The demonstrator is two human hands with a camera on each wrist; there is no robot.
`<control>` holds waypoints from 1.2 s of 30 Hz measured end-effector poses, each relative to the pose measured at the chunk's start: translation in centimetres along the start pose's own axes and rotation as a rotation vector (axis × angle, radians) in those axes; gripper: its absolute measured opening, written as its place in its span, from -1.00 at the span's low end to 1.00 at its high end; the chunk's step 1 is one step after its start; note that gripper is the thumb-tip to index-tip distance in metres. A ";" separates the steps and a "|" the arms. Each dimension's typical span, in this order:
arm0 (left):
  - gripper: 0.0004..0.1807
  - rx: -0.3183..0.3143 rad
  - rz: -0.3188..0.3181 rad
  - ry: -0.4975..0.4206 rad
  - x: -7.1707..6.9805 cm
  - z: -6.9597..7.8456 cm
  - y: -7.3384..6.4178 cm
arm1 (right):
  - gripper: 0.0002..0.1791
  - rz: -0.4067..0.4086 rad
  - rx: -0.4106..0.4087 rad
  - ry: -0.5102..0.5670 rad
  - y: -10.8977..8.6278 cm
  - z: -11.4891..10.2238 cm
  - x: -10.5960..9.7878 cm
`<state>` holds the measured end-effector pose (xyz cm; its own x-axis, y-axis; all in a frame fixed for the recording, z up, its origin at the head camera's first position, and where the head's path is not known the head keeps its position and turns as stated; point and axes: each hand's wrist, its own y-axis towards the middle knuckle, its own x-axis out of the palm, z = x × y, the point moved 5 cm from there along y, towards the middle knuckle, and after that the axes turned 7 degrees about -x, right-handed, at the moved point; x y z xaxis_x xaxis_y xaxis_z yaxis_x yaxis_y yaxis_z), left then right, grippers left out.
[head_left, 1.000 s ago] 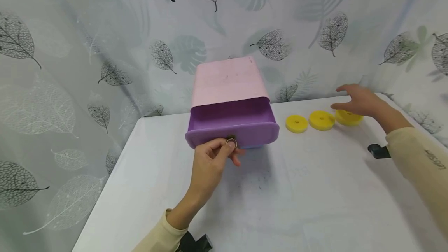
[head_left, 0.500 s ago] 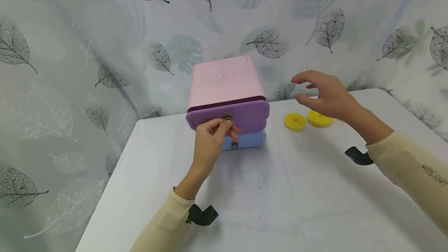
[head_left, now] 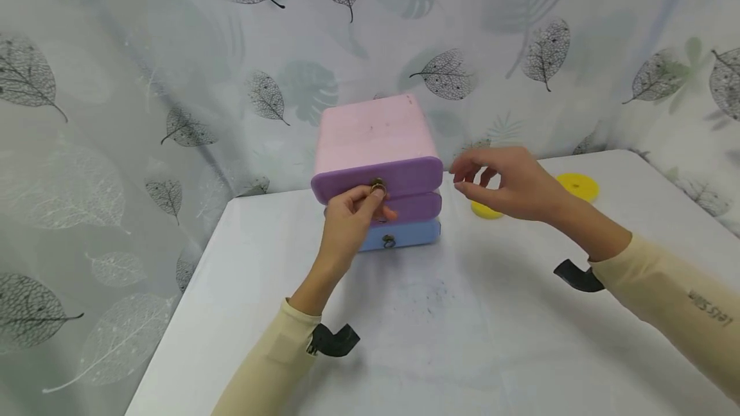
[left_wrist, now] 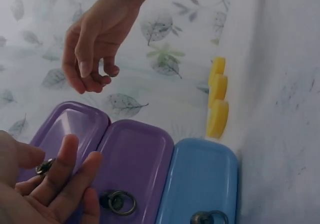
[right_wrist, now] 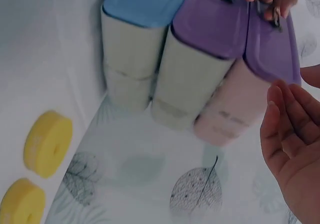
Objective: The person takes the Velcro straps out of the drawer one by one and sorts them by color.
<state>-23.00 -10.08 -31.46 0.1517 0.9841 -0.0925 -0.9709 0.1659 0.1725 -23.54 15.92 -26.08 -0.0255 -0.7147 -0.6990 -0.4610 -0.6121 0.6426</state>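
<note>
A small stacked chest with a pink top (head_left: 374, 137) stands at the back middle of the table. Its upper purple drawer (head_left: 416, 175) sits flush against the pink casing. My left hand (head_left: 343, 226) pinches that drawer's metal ring pull (head_left: 378, 187) between thumb and forefinger. Below are a second purple drawer (head_left: 421, 207) and a blue drawer (head_left: 415, 232), both pushed in, each with its own ring. My right hand (head_left: 514, 185) hovers just right of the chest, fingers loosely bent and holding nothing.
Three yellow discs with small centre holes, one the near disc (left_wrist: 218, 119), lie in a row right of the chest. In the head view my right hand partly covers them. A leaf-patterned curtain (head_left: 358, 37) hangs behind the white table (head_left: 462, 326).
My left hand has pushed the upper purple drawer from well out to fully in. My right hand has come left from above the discs to beside the chest.
</note>
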 end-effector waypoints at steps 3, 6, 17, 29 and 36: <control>-0.69 -0.035 -0.054 0.012 0.0 -0.7 -0.9 | -0.71 -0.054 -0.027 0.040 0.1 -0.8 1.2; -0.68 -0.055 -0.067 0.135 -0.2 -1.5 -1.8 | -0.73 -0.098 -0.041 0.058 0.3 -1.4 2.1; -0.70 -0.180 -0.062 0.019 0.3 -5.1 -2.0 | -0.57 -0.175 0.010 0.074 1.5 -2.0 4.7; -0.56 -0.149 -0.008 -0.046 0.5 -5.7 -0.8 | -0.56 -0.173 0.035 0.125 2.7 -2.6 5.2; -0.59 -0.153 0.004 0.054 0.8 -5.1 -1.7 | -0.56 -0.161 0.019 0.130 2.9 -2.8 5.1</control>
<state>-22.21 -9.86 -36.83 0.1420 0.9792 -0.1451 -0.9889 0.1467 0.0218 -22.52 9.55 -26.84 0.1644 -0.6463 -0.7452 -0.4662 -0.7166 0.5188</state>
